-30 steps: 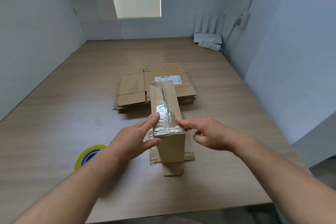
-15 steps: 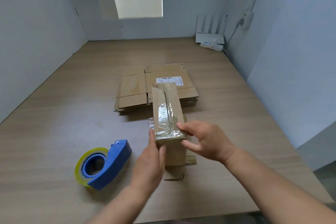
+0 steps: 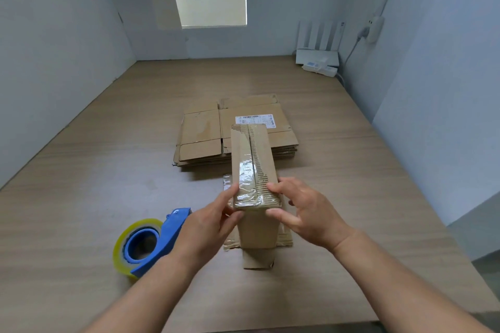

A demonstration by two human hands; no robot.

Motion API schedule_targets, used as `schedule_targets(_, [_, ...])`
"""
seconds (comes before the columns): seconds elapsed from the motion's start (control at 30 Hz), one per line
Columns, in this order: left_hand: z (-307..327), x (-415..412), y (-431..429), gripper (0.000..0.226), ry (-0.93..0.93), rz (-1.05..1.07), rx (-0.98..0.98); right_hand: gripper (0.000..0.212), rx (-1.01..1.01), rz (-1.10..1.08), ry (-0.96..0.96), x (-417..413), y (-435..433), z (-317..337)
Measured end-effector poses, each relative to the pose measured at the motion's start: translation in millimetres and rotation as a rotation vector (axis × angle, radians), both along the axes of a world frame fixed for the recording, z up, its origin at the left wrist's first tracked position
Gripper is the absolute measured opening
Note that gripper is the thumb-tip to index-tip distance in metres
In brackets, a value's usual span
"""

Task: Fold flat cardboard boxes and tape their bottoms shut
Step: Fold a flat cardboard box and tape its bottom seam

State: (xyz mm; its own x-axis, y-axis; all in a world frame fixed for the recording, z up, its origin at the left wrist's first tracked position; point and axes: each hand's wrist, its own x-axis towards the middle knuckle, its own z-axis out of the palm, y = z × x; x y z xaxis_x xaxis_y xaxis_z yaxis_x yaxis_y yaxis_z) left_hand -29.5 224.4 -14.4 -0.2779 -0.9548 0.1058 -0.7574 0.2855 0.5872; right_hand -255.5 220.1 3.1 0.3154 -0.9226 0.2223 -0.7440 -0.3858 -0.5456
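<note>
A small folded cardboard box stands upside down on the table, its bottom flaps facing up with clear tape along the seam. My left hand grips its near left edge, thumb on the taped top. My right hand grips the near right corner, fingers curled around it. The box's open top flaps splay out on the table beneath it. A stack of flat cardboard boxes lies just behind. A blue tape dispenser with a yellowish roll of clear tape rests on the table to the left of my left wrist.
The wooden table is walled by grey panels on the left, back and right. A white router and power strip sit in the far right corner. The table's front edge runs under my forearms.
My left hand dropped from the box's left edge down its near face, then came back up to grip that edge. My right hand stayed at the near right corner.
</note>
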Motion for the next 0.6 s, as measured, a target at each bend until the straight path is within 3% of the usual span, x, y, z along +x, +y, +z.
schedule_targets(0.17, [1.0, -4.9, 0.0, 0.054, 0.197, -0.079, 0.107, 0.093, 0.028, -0.291, 0.164, 27.6, 10.3, 6.4])
schedule_targets(0.27, [3.9, -5.0, -5.8, 0.057, 0.305, -0.051, 0.216, 0.103, 0.019, -0.383, 0.304, 35.8, 7.1, 11.4])
schedule_targets(0.43, [22.4, -14.3, -22.4, 0.064, 0.414, 0.115, 0.12, 0.093, 0.053, -0.366, 0.374, 20.8, 2.5, 19.2])
schedule_targets(0.6, [34.8, -7.6, -53.6, 0.072, 0.386, 0.284, 0.063, 0.106, 0.219, -0.144, 0.386, -35.5, -3.2, 35.2])
